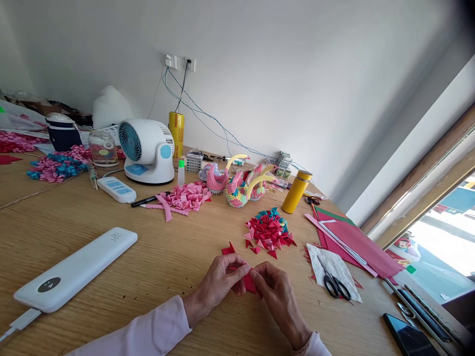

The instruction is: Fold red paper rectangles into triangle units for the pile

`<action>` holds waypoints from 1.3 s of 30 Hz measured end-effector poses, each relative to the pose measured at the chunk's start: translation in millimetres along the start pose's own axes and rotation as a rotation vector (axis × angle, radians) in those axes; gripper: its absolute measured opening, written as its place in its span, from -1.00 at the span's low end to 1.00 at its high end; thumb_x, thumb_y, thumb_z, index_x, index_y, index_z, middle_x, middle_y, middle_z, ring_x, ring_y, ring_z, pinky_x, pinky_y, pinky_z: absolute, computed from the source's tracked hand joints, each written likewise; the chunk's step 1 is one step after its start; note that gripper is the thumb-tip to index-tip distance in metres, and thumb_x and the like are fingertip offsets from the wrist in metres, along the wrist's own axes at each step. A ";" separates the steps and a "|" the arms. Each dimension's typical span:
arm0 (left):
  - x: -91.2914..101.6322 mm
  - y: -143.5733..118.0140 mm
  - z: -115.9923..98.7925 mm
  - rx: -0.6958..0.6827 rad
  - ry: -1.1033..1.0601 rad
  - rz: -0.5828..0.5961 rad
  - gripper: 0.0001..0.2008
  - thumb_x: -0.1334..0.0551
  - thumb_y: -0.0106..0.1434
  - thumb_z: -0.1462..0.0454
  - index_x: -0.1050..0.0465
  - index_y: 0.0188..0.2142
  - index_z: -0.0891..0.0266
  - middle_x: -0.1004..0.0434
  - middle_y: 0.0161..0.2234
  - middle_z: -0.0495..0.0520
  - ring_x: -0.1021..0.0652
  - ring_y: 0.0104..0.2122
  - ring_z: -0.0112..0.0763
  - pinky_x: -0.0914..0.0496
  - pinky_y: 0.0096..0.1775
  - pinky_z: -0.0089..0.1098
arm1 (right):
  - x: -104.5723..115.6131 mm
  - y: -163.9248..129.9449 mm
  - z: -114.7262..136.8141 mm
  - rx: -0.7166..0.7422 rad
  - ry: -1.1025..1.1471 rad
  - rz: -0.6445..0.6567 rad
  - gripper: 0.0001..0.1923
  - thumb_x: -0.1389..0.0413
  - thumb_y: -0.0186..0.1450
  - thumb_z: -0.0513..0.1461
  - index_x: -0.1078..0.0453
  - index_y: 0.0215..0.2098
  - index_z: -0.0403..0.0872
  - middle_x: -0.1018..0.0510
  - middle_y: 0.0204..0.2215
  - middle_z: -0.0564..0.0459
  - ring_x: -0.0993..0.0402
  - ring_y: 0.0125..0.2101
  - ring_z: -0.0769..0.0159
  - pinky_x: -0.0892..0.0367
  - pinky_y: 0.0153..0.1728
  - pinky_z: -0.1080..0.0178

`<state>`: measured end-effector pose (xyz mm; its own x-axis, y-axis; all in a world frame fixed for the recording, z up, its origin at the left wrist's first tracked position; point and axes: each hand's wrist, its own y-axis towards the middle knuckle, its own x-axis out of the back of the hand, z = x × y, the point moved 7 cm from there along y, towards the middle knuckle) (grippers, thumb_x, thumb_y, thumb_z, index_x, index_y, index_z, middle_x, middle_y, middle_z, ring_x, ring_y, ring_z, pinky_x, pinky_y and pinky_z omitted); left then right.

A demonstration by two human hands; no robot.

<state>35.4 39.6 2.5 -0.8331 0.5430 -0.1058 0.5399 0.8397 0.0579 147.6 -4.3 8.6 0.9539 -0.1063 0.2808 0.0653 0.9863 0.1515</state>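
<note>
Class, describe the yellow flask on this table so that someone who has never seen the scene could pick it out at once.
Start at the white fan at the back of the wooden table and follow the row of paper swans to the right. Just past the last swan stands the yellow flask, leaning slightly, with a darker cap. Unlike the taller yellow roll by the wall, it stands alone above the heap of red folded pieces.

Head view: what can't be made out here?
- Small red folded paper piece: mostly covered by the fingers of the left hand and right hand; its fold shape is unreadable.
- Black smartphone: cut off by the bottom edge.
- White power bank: its cable runs off the left edge.
- Pile of red and teal folded paper triangles: too small to count.
- Scene outside the window: overexposed and blurred.
</note>
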 end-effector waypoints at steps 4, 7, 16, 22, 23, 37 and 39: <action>1.5 -0.3 -1.5 -0.025 0.026 -0.024 -0.67 -0.23 0.12 0.05 -0.38 -0.47 0.32 -0.36 -0.71 -0.06 -0.38 -0.69 -0.51 -0.25 -0.58 -0.51 | 0.9 0.5 0.7 0.003 0.017 -0.008 -0.61 -0.08 0.22 0.02 -0.32 -0.48 -0.16 -0.31 -0.68 0.16 -0.18 -0.68 0.48 -0.06 -0.65 0.40; 1.8 -0.8 -2.3 -0.023 0.018 -0.030 -0.67 -0.24 0.12 0.05 -0.39 -0.48 0.32 -0.36 -0.71 -0.06 -0.38 -0.69 -0.52 -0.26 -0.57 -0.51 | 0.6 0.6 0.6 -0.005 0.051 -0.010 -0.61 -0.10 0.21 0.02 -0.31 -0.49 -0.15 -0.31 -0.68 0.17 -0.19 -0.68 0.49 -0.07 -0.66 0.41; -5.3 -2.7 6.7 0.050 -0.142 0.078 -0.63 -0.32 0.04 0.07 -0.38 -0.30 0.32 -0.47 -0.55 -0.01 -0.47 -0.61 -0.47 -0.35 -0.60 -0.51 | 0.6 -0.1 3.5 0.013 0.174 -0.047 -0.62 -0.11 0.21 0.02 -0.29 -0.50 -0.13 -0.34 -0.68 0.15 -0.21 -0.69 0.48 -0.09 -0.66 0.40; -5.2 -2.5 7.7 0.093 -0.204 0.054 -0.66 -0.36 0.02 0.15 -0.38 -0.31 0.33 -0.47 -0.52 0.00 -0.46 -0.60 -0.52 -0.34 -0.61 -0.55 | 0.8 2.0 -0.7 0.009 0.186 -0.059 -0.64 -0.12 0.21 0.00 -0.31 -0.47 -0.15 -0.37 -0.68 0.14 -0.22 -0.69 0.48 -0.10 -0.67 0.41; -4.5 -2.4 7.5 0.103 -0.210 0.042 -0.66 -0.36 0.01 0.16 -0.38 -0.30 0.33 -0.47 -0.53 -0.01 -0.45 -0.60 -0.53 -0.34 -0.61 -0.55 | 0.2 2.8 -2.5 0.002 0.186 -0.059 -0.64 -0.13 0.20 0.00 -0.32 -0.46 -0.15 -0.37 -0.69 0.15 -0.22 -0.70 0.48 -0.10 -0.68 0.41; 2.1 -1.5 10.3 0.078 -0.166 -0.018 -0.69 -0.34 0.04 0.15 -0.38 -0.33 0.34 -0.48 -0.46 0.02 -0.51 -0.56 -0.46 -0.36 -0.64 -0.55 | 4.7 1.5 2.0 0.068 -0.036 -0.083 -0.75 -0.09 0.25 -0.08 -0.38 -0.32 -0.13 -0.50 -0.53 0.04 -0.41 -0.56 0.37 -0.25 -0.60 0.40; 1.5 -2.4 8.1 0.077 -0.176 -0.017 -0.69 -0.34 0.04 0.15 -0.41 -0.33 0.34 -0.49 -0.44 0.03 -0.52 -0.53 -0.45 -0.37 -0.63 -0.55 | 6.8 0.5 2.6 0.077 -0.092 -0.102 -0.74 -0.06 0.27 -0.08 -0.40 -0.32 -0.13 -0.48 -0.57 0.06 -0.39 -0.58 0.38 -0.24 -0.61 0.40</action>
<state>33.8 38.4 -5.8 -0.8119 0.5132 -0.2782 0.5392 0.8420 -0.0203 153.4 -4.9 13.0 0.9124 -0.2202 0.3449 0.1347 0.9575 0.2551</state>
